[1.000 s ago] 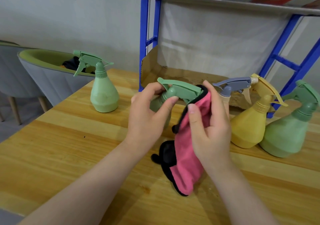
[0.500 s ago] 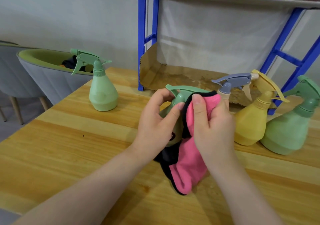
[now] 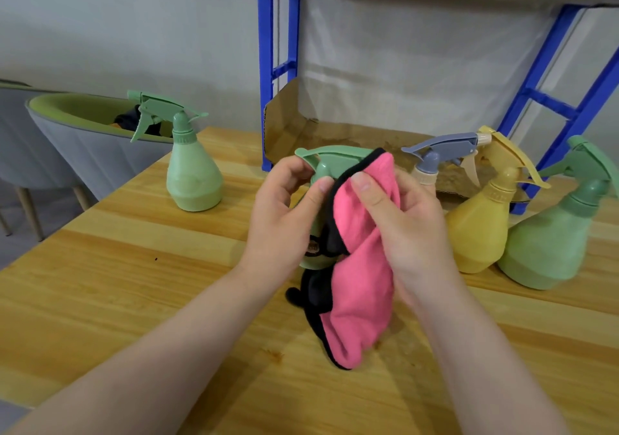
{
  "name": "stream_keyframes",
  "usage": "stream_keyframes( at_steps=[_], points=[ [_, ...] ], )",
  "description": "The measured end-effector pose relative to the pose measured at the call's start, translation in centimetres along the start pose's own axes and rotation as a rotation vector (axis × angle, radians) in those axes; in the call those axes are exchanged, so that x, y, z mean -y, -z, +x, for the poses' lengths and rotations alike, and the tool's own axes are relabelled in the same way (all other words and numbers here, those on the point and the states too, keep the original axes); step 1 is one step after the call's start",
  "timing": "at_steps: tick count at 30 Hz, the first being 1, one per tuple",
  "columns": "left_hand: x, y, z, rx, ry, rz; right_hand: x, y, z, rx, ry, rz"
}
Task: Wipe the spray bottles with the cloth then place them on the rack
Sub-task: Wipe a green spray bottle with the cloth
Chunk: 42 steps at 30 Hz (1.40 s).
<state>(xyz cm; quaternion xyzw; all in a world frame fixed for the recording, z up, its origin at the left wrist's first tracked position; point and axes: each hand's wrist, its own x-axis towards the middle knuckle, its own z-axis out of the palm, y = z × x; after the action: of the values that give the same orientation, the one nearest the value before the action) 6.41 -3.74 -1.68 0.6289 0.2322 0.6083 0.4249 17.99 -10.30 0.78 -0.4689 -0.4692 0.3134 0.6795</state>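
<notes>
Far left, a grey chair (image 3: 83,153) w/ green inner lining sits beside the wooden table (image 3: 100,284); something dark lies in its seat, can't tell what. Next, on the table's left part, a light green spray bottle (image 3: 193,180) stands upright, trigger pointing left, well apart from the hands. Centre: left hand (image 3: 284,213) grips a 2nd green bottle (image 3: 330,170) around neck & body, thumb on the neck, fingers curled behind just under the trigger head; bottle bottom seems raised off the table but can't tell for sure. Right hand (image 3: 402,220) pinches a pink cloth w/ black edging (image 3: 361,267) against the bottle's right side, thumb on top of the fabric, fingers wrapped behind; the cloth's loose end hangs down to the tabletop. Behind the hands, a blue rack (image 3: 266,66) w/ cardboard (image 3: 288,126) lining its low shelf. Right of the hands, a bottle w/ grey-blue trigger (image 3: 442,153), mostly hidden, then a yellow bottle (image 3: 479,227), then a green bottle (image 3: 549,247) at far right, the last two touching.
</notes>
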Motion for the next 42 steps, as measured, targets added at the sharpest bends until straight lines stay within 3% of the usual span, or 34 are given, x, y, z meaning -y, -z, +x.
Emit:
stream_keyframes(
  at_steps=[2, 5, 16, 20, 26, 32, 37, 42],
  points=[
    [0.0, 0.2, 0.3, -0.009, 0.001, -0.007, 0.2, 0.0, 0.2, 0.069, -0.128, 0.273],
    [0.1, 0.6, 0.5, -0.002, -0.006, 0.003, -0.1, 0.0, 0.2, 0.143, -0.159, 0.407],
    [0.1, 0.7, 0.7, -0.056, 0.128, -0.075, 0.0, -0.1, 0.2, 0.026, -0.270, 0.402],
    [0.2, 1.2, 1.2, -0.102, 0.129, -0.042, -0.3, -0.1, 0.1, 0.082, -0.251, 0.395],
    [0.4, 1.2, 0.9, -0.001, 0.007, 0.177, -0.3, -0.1, -0.1, 0.067, -0.206, 0.348],
    [0.3, 1.3, 1.1, -0.107, 0.146, 0.072, -0.5, -0.4, -0.4, 0.145, -0.145, 0.200],
    [-0.6, 1.6, 1.4, -0.208, 0.247, -0.086, -0.4, 0.5, 0.4, -0.105, -0.001, 0.096],
    [-1.0, 2.3, 1.4, -0.055, 0.251, -0.277, -0.2, 1.1, 0.7, -0.280, 0.247, 0.038]
  ],
)
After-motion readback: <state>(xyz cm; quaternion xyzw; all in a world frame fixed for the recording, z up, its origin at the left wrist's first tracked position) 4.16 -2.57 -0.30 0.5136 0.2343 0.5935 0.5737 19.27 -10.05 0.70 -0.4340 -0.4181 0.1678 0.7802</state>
